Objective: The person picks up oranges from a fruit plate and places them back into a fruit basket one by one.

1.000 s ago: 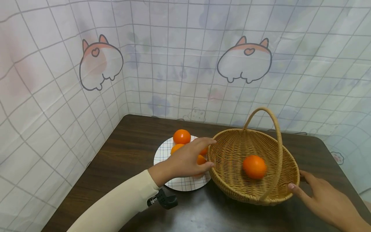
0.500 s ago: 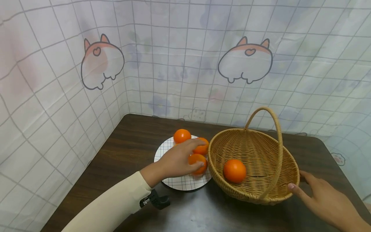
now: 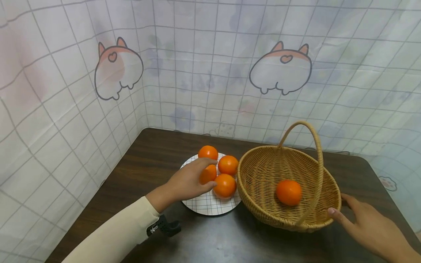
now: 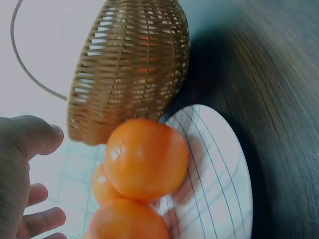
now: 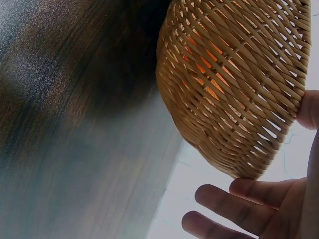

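Observation:
In the head view, my left hand [image 3: 184, 180] hovers over the left side of a white checked plate [image 3: 210, 208], thumb and fingers spread near an orange [image 3: 208, 174]. Several smooth oranges sit on this plate. The left wrist view shows the thumb and fingers apart from the nearest orange [image 4: 147, 159]. A wicker basket [image 3: 260, 164] with a tall handle stands against the plate's right side, with one orange [image 3: 288, 192] inside. My right hand [image 3: 371, 226] holds the basket's right rim, thumb at the rim and fingers against the outside.
Everything stands on a dark wood table [image 3: 138, 164]. Behind and to the left hangs a white checked cloth [image 3: 197, 73] with cartoon animal prints. The basket handle [image 3: 317, 164] arches above the rim. A black strap mount [image 3: 164, 226] is on my left wrist.
My left hand has moved left, from beside the basket's rim to over the plate's left side. The orange inside the basket rolled left, then back right. My right hand stays at the rim.

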`<state>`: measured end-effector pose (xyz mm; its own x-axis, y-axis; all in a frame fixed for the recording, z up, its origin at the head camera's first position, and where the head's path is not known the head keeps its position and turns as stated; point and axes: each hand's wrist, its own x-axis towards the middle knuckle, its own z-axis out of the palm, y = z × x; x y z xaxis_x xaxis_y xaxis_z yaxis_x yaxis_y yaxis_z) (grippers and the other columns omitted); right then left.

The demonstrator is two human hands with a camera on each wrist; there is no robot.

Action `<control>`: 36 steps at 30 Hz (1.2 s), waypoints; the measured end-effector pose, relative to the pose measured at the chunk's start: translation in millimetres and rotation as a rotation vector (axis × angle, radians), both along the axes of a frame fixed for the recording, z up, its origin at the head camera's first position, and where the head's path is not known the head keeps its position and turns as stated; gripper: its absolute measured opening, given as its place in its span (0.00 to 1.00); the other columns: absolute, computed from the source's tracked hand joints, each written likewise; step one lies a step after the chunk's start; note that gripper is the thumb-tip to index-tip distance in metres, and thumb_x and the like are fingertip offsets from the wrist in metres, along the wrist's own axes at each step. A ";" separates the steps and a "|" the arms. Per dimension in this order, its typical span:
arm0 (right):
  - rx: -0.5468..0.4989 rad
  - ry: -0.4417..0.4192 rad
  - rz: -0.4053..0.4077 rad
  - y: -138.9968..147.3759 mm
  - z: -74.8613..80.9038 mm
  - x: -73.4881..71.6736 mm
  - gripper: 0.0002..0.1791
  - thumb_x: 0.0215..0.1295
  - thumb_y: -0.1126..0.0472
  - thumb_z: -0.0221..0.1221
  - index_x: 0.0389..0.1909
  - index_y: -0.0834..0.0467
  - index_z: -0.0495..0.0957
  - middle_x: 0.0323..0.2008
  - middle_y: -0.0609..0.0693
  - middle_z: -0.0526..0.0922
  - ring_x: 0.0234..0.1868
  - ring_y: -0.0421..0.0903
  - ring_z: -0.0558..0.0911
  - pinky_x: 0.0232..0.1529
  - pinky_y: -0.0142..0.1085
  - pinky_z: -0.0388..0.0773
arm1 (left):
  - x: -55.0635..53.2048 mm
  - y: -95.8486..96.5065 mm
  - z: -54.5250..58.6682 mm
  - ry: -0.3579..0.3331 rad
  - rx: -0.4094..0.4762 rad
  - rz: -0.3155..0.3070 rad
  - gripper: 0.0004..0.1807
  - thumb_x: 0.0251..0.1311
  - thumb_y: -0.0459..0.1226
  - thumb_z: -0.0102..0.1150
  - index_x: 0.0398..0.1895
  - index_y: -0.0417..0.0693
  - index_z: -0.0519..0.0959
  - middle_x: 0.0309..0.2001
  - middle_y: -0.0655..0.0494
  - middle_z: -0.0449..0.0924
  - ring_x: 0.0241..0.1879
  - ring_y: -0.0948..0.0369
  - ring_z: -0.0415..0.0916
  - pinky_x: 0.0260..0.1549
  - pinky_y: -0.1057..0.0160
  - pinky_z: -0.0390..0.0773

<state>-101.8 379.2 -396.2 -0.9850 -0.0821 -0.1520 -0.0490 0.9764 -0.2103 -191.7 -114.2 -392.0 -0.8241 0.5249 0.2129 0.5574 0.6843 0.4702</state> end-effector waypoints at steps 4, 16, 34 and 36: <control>-0.002 0.009 0.002 0.8 -0.9 -0.5 0.48 0.76 0.32 0.46 0.69 0.76 0.63 0.61 0.82 0.69 0.54 0.83 0.72 0.32 0.68 0.76 | -1.6 -7.9 -5.5 -0.001 0.010 0.012 0.33 0.60 0.48 0.71 0.68 0.50 0.74 0.65 0.57 0.76 0.64 0.56 0.72 0.64 0.51 0.71; 0.005 -0.013 -0.004 0.4 -1.0 -1.0 0.49 0.76 0.31 0.45 0.68 0.77 0.62 0.59 0.82 0.71 0.53 0.83 0.72 0.30 0.66 0.77 | -7.2 -26.4 -23.4 -0.022 0.021 0.073 0.34 0.59 0.47 0.73 0.67 0.48 0.74 0.66 0.54 0.75 0.65 0.53 0.72 0.65 0.49 0.70; 0.009 -0.038 -0.023 0.8 -2.6 -3.0 0.51 0.75 0.30 0.44 0.69 0.77 0.61 0.59 0.83 0.70 0.52 0.82 0.73 0.29 0.64 0.78 | -18.2 -32.5 -43.5 -0.083 -0.004 0.150 0.38 0.58 0.47 0.73 0.71 0.49 0.70 0.71 0.49 0.69 0.67 0.49 0.70 0.65 0.44 0.70; 0.008 -0.037 -0.022 0.7 -2.3 -2.6 0.51 0.75 0.30 0.44 0.69 0.78 0.61 0.59 0.83 0.70 0.52 0.82 0.73 0.29 0.65 0.78 | -19.8 -32.5 -45.7 -0.097 -0.009 0.149 0.40 0.58 0.47 0.73 0.72 0.49 0.69 0.72 0.49 0.67 0.68 0.49 0.69 0.65 0.44 0.70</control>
